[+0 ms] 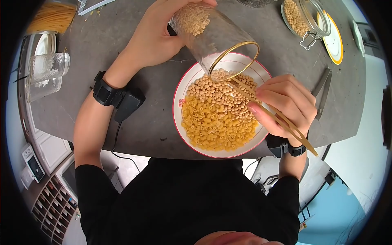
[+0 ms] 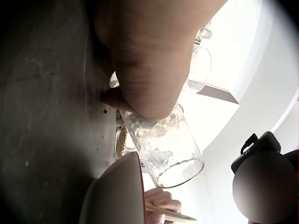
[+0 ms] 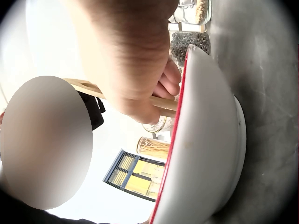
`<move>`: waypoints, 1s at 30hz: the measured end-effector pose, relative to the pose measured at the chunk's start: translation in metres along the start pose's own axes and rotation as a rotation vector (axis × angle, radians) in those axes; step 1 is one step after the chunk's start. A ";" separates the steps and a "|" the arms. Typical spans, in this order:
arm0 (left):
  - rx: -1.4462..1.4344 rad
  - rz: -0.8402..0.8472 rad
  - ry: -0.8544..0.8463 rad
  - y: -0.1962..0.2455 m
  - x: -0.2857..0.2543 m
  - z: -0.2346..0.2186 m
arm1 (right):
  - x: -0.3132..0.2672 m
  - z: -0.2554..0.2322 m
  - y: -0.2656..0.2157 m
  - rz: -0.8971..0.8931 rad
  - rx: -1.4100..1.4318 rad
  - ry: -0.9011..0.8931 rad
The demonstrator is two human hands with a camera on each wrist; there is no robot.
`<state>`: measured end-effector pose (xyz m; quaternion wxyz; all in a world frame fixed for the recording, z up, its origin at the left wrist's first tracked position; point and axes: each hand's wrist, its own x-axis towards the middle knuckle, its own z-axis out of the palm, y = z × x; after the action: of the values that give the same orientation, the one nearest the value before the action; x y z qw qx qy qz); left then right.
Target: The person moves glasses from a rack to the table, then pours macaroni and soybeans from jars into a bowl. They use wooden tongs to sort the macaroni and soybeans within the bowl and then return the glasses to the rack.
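At upper centre the left hand (image 1: 161,38) grips a glass (image 1: 222,36) near its base; right of centre, the right hand (image 1: 290,105) pinches tongs (image 1: 305,142) between thumb (image 1: 263,116) and fingers (image 1: 281,92).

A round white red-rimmed ceramic bowl (image 1: 178,116) holds tan round beans (image 1: 205,90) behind, yellow curved macaroni (image 1: 218,127) before them. Above the beans is a gold-rimmed clear glass tumbler (image 1: 219,38); slim wooden tongs (image 1: 301,141) cross the bowl's right side. Behind, rightward — a round clear glass jar (image 1: 297,19), then an orange-rimmed white plate (image 1: 334,45).
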<state>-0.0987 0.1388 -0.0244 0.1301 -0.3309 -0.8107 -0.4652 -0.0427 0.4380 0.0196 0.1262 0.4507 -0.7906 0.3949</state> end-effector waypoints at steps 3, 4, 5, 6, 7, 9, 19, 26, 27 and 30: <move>0.037 -0.047 -0.008 0.004 0.001 0.001 | 0.000 0.002 0.002 -0.012 0.001 0.016; 0.035 -0.018 0.012 0.001 0.001 0.003 | -0.001 0.002 0.004 -0.011 0.000 0.018; 0.032 0.011 0.032 -0.001 0.002 0.005 | -0.002 0.002 0.005 -0.027 0.000 0.006; 0.031 0.012 0.033 0.001 0.001 0.004 | -0.003 0.001 0.006 -0.044 0.001 -0.007; 0.037 -0.041 0.020 0.008 0.003 0.001 | -0.002 0.002 0.005 -0.045 0.001 -0.008; 0.043 -0.094 0.006 0.009 0.003 0.000 | -0.001 0.003 0.000 -0.009 0.009 0.013; 0.025 -0.089 0.030 0.009 0.000 0.001 | -0.004 -0.005 -0.003 -0.059 0.087 0.057; 0.009 -0.095 0.038 0.009 0.001 0.000 | -0.005 -0.009 0.005 -0.078 0.089 0.203; 0.008 -0.092 0.034 0.009 0.001 0.001 | -0.003 -0.007 0.007 -0.100 0.078 0.194; -0.015 -0.088 0.038 0.006 0.001 0.002 | -0.004 -0.008 0.007 -0.103 0.114 0.227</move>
<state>-0.0953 0.1425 -0.0214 0.1225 -0.2869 -0.8183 -0.4827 -0.0473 0.4485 0.0189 0.2094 0.4496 -0.7233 0.4805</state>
